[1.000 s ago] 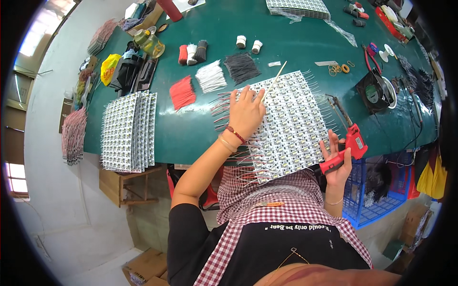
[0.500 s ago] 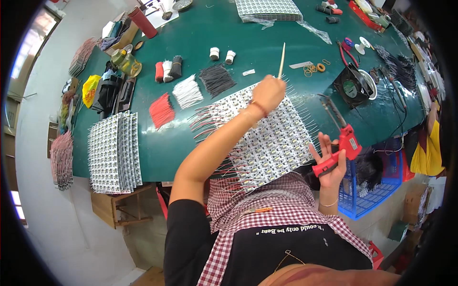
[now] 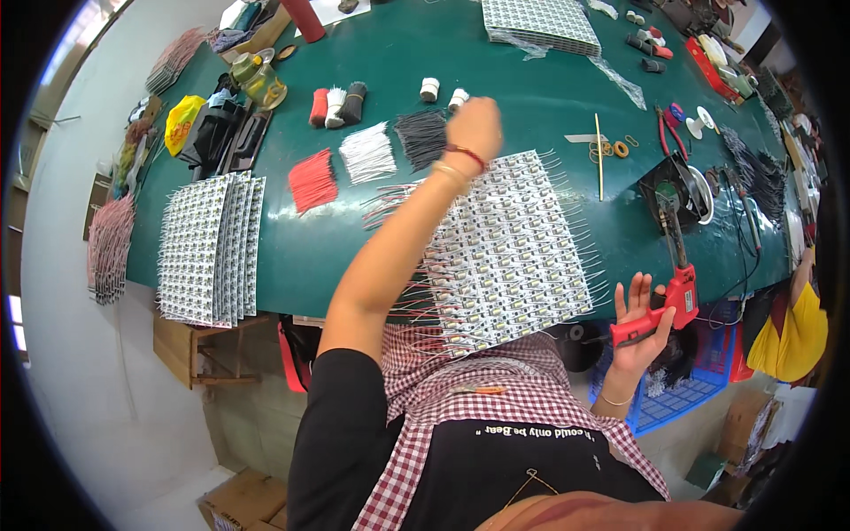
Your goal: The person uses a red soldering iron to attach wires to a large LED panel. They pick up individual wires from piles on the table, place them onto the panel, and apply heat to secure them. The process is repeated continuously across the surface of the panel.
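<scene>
My left hand reaches over the far left corner of the sheet of small circuit boards, close to the loose black wires and a white wire bundle. Its fingers are hidden behind the back of the hand. My right hand holds a red soldering gun by its handle, several fingers raised, with the metal tip pointing away toward a small black fan. Wires stick out from both sides of the sheet. A thin wooden stick lies on the table to the right.
Stacked board sheets stand at the left table edge. Piles of red wires and white wires lie nearby. Red pliers and a white spool sit far right. A blue crate is below the table edge.
My left hand has let go of the wooden stick, now lying on the table, and moved left toward the black wires. The right hand keeps the soldering gun. The view has shifted.
</scene>
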Demonstrator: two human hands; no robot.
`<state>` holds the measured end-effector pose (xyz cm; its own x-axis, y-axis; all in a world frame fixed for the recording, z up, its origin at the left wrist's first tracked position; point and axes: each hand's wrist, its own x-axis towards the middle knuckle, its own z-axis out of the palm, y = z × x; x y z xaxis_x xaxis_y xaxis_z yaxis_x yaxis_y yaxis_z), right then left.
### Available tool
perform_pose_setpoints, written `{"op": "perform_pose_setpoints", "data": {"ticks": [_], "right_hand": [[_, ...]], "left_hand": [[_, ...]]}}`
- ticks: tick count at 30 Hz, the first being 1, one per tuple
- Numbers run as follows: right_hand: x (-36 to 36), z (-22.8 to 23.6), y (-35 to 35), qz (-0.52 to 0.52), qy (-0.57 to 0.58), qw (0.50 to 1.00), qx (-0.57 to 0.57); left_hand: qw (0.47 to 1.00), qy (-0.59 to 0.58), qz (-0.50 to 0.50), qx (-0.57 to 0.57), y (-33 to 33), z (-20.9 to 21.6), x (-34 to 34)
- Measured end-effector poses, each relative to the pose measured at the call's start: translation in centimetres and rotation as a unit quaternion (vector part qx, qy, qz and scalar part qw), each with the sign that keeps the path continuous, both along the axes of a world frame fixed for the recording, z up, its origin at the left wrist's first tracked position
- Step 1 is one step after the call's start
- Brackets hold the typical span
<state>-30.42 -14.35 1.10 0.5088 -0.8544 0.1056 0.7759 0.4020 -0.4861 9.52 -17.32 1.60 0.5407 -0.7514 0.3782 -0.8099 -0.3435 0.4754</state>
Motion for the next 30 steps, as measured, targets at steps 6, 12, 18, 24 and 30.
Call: {"op": "perform_pose_setpoints", "data": {"ticks": [6, 12, 18, 24, 30], "right_hand": [[3.1, -0.1, 0.1, 0.047, 0.01, 0.999, 0.019], [4.8, 0.7, 0.4, 0.062, 0.018, 0.998, 0.008], [4.1, 1.2, 0.8, 0.049, 0.034, 0.998, -0.005], [3.9, 2.2, 1.3, 0.04, 0.054, 0.998, -0.012], [5.3, 3.6, 1.7, 0.049, 0.089, 0.995, -0.012]], "left_hand": [[0.975, -0.141, 0.062, 0.16, 8.0, -2.3, 5.6], [0.983, -0.173, 0.017, 0.059, 9.0, -4.2, 5.2], [0.988, -0.153, -0.001, -0.033, 8.7, -4.3, 5.9], [0.993, -0.086, -0.013, -0.081, 9.8, -3.7, 6.8], [0.893, 0.383, -0.068, -0.225, 10.9, -1.4, 5.5]]}}
